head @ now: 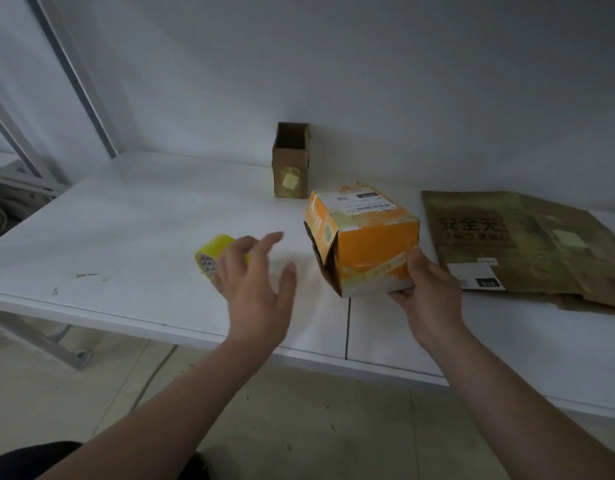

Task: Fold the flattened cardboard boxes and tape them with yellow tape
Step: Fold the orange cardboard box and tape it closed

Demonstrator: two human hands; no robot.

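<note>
Two bare forearms reach up from the bottom of the frame over a white table that spans the middle of the picture. The left hand is open at centre, its fingers spread and straight; the right hand grips the lower right corner of an orange box, thumb on the near face and fingers curled underneath. A flattened brown cardboard box with dark printed characters lies flat at the right of the frame. The orange box, folded into shape, sits at centre right, tilted, its left end flaps loose. An upright brown box, open at the top, stands behind it by the wall. The yellow tape roll lies on the table at centre left, partly behind the left hand's fingers; I cannot tell whether they touch it.
</note>
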